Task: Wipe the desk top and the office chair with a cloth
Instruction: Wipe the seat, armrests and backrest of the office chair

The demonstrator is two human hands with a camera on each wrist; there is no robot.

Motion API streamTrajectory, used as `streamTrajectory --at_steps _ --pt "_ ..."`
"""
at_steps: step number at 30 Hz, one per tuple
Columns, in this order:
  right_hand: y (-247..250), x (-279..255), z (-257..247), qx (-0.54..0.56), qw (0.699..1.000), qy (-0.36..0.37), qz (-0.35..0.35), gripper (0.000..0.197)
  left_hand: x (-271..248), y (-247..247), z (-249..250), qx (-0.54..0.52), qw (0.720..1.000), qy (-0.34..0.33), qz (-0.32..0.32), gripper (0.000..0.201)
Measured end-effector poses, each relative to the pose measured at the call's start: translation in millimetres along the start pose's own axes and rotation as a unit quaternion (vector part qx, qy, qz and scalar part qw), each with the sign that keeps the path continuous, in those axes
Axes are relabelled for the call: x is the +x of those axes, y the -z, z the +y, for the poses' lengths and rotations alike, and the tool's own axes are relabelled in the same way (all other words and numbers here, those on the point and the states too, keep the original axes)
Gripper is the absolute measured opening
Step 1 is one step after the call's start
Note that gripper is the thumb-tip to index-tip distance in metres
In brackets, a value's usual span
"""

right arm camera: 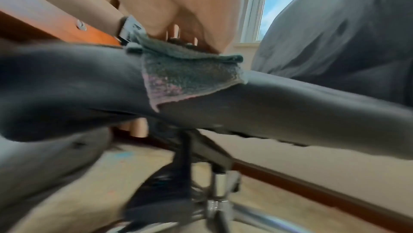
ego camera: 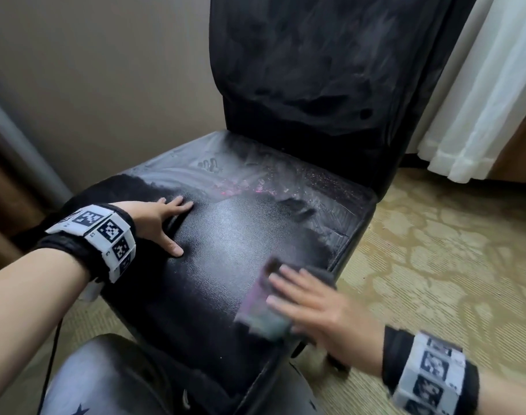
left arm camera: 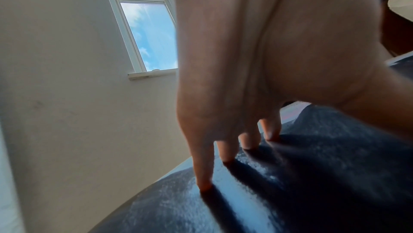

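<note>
My left hand (ego camera: 158, 218) lies flat on the left part of the chair seat (ego camera: 225, 235), fingers straight and spread, thumb out toward me, holding nothing. From the left wrist view my fingertips (left arm camera: 204, 183) press on the dark grained leather, with a pale wall (left arm camera: 67, 95) and a window (left arm camera: 147, 33) behind them. The seat is glossy and dark where my hands are, while the far part carries grey dusty streaks and some pink specks (ego camera: 243, 187). The dusty backrest (ego camera: 330, 70) stands upright behind it. My right hand (ego camera: 321, 310) lies with straight fingers on top of the cloth (ego camera: 264, 307), pushing it flat against the seat's near right edge; it is blurred. In the right wrist view the grey cloth, pinkish at one corner, hangs over the seat's side above the chrome column (right arm camera: 220, 180). A white curtain (ego camera: 480, 100) hangs at the far right over patterned carpet (ego camera: 450, 250).
</note>
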State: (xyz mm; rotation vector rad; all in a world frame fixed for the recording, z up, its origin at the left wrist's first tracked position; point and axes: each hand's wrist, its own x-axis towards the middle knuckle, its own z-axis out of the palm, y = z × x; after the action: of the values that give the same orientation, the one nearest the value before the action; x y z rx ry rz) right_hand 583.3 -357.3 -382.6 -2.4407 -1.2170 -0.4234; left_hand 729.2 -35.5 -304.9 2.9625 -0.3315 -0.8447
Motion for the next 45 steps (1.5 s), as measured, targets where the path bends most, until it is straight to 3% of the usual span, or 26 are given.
streamTrajectory --at_steps 2,4,5,8,10,13,15,16,18,20,22,23,26,27,30,32,34,36,42,45 --pt "-7.5 -4.0 -18.1 0.007 0.996 0.084 -0.027 0.034 0.5 0.4 -1.4 0.003 1.0 -0.002 0.002 0.115" --pt "-1.6 -2.1 -9.2 0.012 0.993 0.106 -0.058 0.033 1.0 0.3 -3.3 0.004 1.0 -0.006 0.005 0.115" --pt "3.2 -1.1 2.6 0.011 0.994 0.088 -0.061 0.034 0.9 0.0 -4.1 0.003 1.0 -0.007 0.006 0.115" --pt "25.2 -2.7 44.7 0.032 0.996 -0.073 -0.034 0.041 0.5 0.4 -4.7 0.004 1.0 -0.009 0.005 0.115" --pt "32.9 -4.3 50.8 0.029 0.99 -0.137 -0.026 0.045 -0.4 1.0 -4.2 0.005 1.0 -0.008 0.001 0.115" --pt "18.4 2.9 15.5 -0.034 0.994 -0.077 -0.063 0.045 -0.7 2.7 -1.0 0.025 1.0 0.004 -0.009 0.116" --pt "9.3 9.3 -2.7 -0.028 0.996 -0.013 -0.088 0.043 -0.8 7.4 5.3 0.06 0.998 0.017 -0.016 0.116" --pt "12.0 14.4 -0.3 -0.015 0.995 -0.019 -0.095 0.046 -1.0 10.3 10.3 0.079 0.996 0.023 -0.019 0.116" --pt "30.1 23.5 31.7 0.002 0.988 -0.094 -0.121 0.068 -1.9 16.0 23.1 0.099 0.995 0.022 -0.021 0.114" --pt "54.0 23.8 80.6 -0.028 0.962 -0.215 -0.167 0.089 -3.1 18.4 36.8 0.076 0.997 -0.01 -0.021 0.114" --pt "75.5 26.8 117.4 -0.073 0.916 -0.326 -0.222 0.067 0.4 17.8 48.6 0.04 0.997 -0.063 -0.004 0.123" --pt "79.9 28.7 126.1 -0.088 0.905 -0.34 -0.24 0.062 3.9 17.9 54.4 0.026 0.996 -0.086 0.006 0.131" --pt "67.5 38.5 104.2 -0.083 0.925 -0.266 -0.259 0.112 25.1 17.1 72.0 0.004 0.991 -0.132 0.021 0.155" --pt "61.2 42.0 92.5 -0.053 0.931 -0.253 -0.257 0.113 32.3 16.8 78.3 0.003 0.989 -0.144 0.022 0.155" --pt "65.9 49.3 97.9 0.004 0.938 -0.232 -0.259 0.072 43.6 17.4 93.4 0.014 0.988 -0.154 0.015 0.129" --pt "79.9 48.6 134.6 -0.041 0.914 -0.295 -0.274 0.054 45.6 17.1 96.2 0.031 0.989 -0.148 0.008 0.12" --pt "95.1 48.4 162.9 -0.094 0.882 -0.369 -0.277 0.054 45.8 15.8 96.2 0.049 0.988 -0.144 -0.001 0.115" --pt "95.4 50.3 173.4 -0.126 0.867 -0.387 -0.287 0.055 46.0 15.1 96.1 0.059 0.988 -0.145 0.005 0.107" --pt "80.9 60.0 137.4 -0.023 0.917 -0.246 -0.312 0.051 49.1 13.6 95.0 0.058 0.986 -0.154 0.007 0.106" --pt "99.7 59.8 169.8 -0.03 0.891 -0.306 -0.333 0.049 49.2 12.5 93.5 0.058 0.986 -0.155 0.009 0.106"
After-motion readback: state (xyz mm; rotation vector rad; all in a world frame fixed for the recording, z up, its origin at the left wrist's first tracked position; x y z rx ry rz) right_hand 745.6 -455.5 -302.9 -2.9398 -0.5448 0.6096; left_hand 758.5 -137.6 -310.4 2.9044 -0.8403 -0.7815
